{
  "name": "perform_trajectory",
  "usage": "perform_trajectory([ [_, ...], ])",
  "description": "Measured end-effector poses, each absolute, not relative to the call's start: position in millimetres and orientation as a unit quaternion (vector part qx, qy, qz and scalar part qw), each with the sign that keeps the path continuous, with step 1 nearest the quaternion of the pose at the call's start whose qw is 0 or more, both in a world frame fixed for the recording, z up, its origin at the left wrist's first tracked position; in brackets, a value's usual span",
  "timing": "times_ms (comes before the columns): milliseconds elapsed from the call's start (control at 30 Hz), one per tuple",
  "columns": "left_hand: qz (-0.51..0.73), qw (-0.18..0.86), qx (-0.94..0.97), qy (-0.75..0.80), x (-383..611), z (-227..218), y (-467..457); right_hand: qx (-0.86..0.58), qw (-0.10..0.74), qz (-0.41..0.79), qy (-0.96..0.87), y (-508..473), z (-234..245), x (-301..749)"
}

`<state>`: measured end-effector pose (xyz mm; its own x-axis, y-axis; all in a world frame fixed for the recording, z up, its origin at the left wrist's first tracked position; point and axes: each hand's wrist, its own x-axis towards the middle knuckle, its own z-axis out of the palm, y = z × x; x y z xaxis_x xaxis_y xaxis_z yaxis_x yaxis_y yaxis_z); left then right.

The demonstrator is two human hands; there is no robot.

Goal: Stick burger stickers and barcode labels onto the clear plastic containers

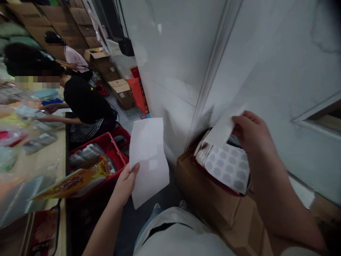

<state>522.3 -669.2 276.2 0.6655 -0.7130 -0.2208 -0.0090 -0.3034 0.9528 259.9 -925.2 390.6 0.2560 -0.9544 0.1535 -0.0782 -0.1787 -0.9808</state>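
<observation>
My left hand (129, 181) pinches the left edge of a white paper sheet (149, 160), thumb on top, and holds it upright over the floor. In my right hand (247, 129) is a smaller white paper strip (222, 129), gripped at its upper right end between thumb and fingers. The strip hangs over an open red-edged box (239, 193). Inside that box lies a sheet of round grey stickers (226, 165), with other papers beside it. Whatever is printed on the two held papers cannot be made out.
The sticker box stands on brown cartons (207, 193) against a white wall (173, 53). At left, a worktable (62, 160) bears plastic bags and packets. Red crates (113, 142) hold packets beside it. Two people (85, 99) sit along the table; more cartons (121, 92) stand behind them.
</observation>
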Motion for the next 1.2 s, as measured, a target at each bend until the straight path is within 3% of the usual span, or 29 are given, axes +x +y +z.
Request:
perform_trajectory([
  [100,-0.326,0.592,0.706,-0.214,513.7,276.9,-677.5,-0.604,0.533,-0.473,0.358,-897.2,427.4,278.2],
  [267,-0.343,0.718,0.585,-0.156,495.5,278.8,-689.8,-0.614,0.647,-0.385,0.236,-848.1,457.8,348.3],
  [467,-0.364,0.822,0.43,-0.088,469.9,287.8,-661.2,-0.553,0.783,-0.228,0.169,-805.5,421.4,437.7],
  [600,-0.262,0.838,0.469,-0.097,459.3,281.4,-624.1,-0.518,0.834,-0.135,0.133,-751.4,378.7,481.4],
  [733,-0.121,0.817,0.563,-0.008,466.3,261.7,-584.4,-0.587,0.806,-0.065,0.045,-667.7,348.9,495.7],
  [833,-0.059,0.862,0.501,0.059,475.3,252.9,-535.9,-0.713,0.695,-0.04,-0.081,-627.3,346.6,495.0],
  [933,-0.094,0.873,0.469,0.093,476.8,252.3,-464.2,-0.812,0.547,-0.127,-0.158,-617.7,352.0,508.7],
  [1000,-0.118,0.865,0.473,0.117,473.1,253.8,-410.0,-0.831,0.514,-0.179,-0.11,-611.2,348.2,529.9],
  [1033,-0.124,0.86,0.477,0.128,470.2,254.5,-383.6,-0.83,0.531,-0.135,-0.103,-603.0,342.2,541.8],
  [1133,-0.136,0.842,0.496,0.164,456.3,255.5,-316.9,-0.759,0.613,0.174,-0.133,-554.9,310.5,566.8],
  [1200,-0.112,0.842,0.493,0.188,441.2,254.0,-287.5,-0.684,0.66,0.292,-0.108,-513.8,286.2,566.5],
])
